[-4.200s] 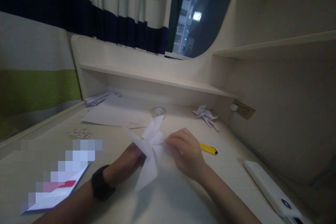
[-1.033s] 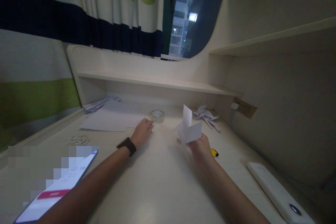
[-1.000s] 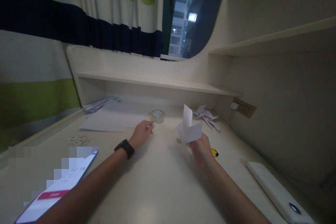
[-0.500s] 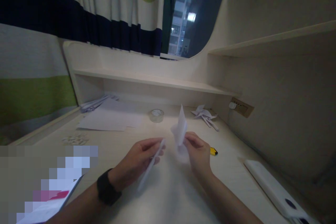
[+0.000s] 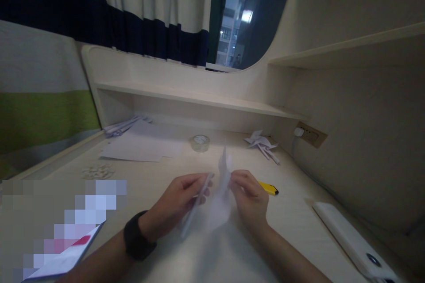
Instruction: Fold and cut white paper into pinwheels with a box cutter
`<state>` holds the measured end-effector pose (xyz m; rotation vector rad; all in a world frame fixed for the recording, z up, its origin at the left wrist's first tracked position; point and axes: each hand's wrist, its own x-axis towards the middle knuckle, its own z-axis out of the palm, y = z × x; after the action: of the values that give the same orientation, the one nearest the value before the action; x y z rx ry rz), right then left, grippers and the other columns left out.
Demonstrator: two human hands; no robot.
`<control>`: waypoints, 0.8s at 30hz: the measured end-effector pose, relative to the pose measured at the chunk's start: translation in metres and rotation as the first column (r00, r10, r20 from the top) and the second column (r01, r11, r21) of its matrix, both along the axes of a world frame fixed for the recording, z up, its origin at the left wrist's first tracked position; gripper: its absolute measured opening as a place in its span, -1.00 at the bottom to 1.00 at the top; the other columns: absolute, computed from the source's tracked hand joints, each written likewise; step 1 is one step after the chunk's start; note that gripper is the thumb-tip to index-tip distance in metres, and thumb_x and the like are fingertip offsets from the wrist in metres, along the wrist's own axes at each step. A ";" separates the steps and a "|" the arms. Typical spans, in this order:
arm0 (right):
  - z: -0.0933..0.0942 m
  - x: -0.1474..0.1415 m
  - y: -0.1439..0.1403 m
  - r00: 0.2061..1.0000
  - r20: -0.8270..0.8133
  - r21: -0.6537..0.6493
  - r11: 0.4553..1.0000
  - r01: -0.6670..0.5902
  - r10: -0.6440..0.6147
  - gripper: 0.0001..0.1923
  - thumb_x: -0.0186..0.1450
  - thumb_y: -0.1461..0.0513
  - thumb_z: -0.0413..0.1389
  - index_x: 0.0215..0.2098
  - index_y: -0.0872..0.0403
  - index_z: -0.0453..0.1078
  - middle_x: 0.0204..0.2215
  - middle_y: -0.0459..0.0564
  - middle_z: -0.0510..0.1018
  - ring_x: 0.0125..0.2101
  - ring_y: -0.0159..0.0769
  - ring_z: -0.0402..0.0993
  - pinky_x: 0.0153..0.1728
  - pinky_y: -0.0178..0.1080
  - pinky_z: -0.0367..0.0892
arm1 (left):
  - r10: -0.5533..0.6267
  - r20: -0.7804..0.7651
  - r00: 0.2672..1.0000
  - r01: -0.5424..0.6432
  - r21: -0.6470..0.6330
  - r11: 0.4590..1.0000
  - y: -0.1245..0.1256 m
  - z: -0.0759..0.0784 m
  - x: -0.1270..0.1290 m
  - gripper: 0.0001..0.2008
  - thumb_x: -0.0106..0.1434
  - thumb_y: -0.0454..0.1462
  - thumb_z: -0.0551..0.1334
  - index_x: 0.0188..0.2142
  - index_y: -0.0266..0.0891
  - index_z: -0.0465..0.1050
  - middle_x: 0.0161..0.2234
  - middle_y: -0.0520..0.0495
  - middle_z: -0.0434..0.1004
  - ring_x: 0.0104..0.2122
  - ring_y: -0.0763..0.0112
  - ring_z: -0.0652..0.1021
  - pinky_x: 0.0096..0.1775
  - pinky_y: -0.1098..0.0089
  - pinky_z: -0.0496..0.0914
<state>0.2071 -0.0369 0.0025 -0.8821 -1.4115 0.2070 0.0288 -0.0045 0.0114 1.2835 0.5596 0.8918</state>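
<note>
— Head view first: what has changed over the last second?

— The left hand (image 5: 177, 201) was stretched out toward the tape roll (image 5: 200, 143) at the back of the desk (image 5: 292, 212). It is now back near the front edge, fingers closed on a thin paper strip (image 5: 195, 205) that slants down toward the person.

— And the right?

— The right hand (image 5: 250, 194) has come in from holding the folded paper (image 5: 224, 181) up on its own. Its fingertips pinch that folded piece by its right side, and the piece stands just above the desk between the two hands.

— Do strip and fold touch?

— Their tops are just beside each other; blur hides whether they meet. I judge the two pieces are being brought together.

— Anything else nearby?

— A yellow cutter (image 5: 268, 188) lies just behind the right hand, and another folded paper shape (image 5: 262, 145) sits toward the back right corner.
</note>
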 end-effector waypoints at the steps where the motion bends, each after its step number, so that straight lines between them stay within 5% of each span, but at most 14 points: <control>1: 0.000 -0.001 -0.001 1.000 0.013 0.008 1.000 0.006 -0.006 -0.87 0.19 0.34 0.16 -0.40 -0.01 0.53 -0.43 -0.06 0.50 -0.39 -0.33 0.44 -0.35 -0.27 0.35 | -0.013 0.000 1.000 0.013 -0.006 1.000 -0.001 0.000 0.000 -0.69 0.24 -0.08 0.20 -0.26 -0.29 0.53 -0.38 -0.06 0.43 -0.42 0.44 0.37 -0.36 0.45 0.25; 12: 0.000 -0.003 -0.004 0.993 0.094 0.047 0.997 0.061 -0.065 -0.85 0.19 0.37 0.15 -0.38 0.01 0.51 -0.41 -0.05 0.52 -0.38 -0.33 0.46 -0.33 -0.26 0.38 | -0.061 0.059 0.996 0.065 -0.071 0.995 -0.005 -0.008 0.006 -0.69 0.22 -0.12 0.24 -0.12 -0.23 0.54 -0.32 -0.10 0.51 -0.35 0.39 0.45 -0.32 0.41 0.29; 24: -0.016 -0.005 -0.005 0.887 0.322 0.330 0.917 0.223 -0.331 -0.77 0.20 0.43 0.09 -0.24 0.02 0.39 -0.36 -0.02 0.57 -0.31 -0.24 0.51 -0.23 -0.13 0.40 | 0.179 0.011 0.984 -0.180 0.042 0.983 -0.011 0.000 0.005 -0.70 0.19 -0.14 0.28 -0.12 -0.20 0.56 -0.29 -0.10 0.61 -0.33 0.33 0.51 -0.26 0.35 0.38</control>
<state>0.2022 -0.0417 -0.0134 -0.9012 -1.5909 -0.3994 0.0337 -0.0157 0.0112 1.2820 0.6617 1.0619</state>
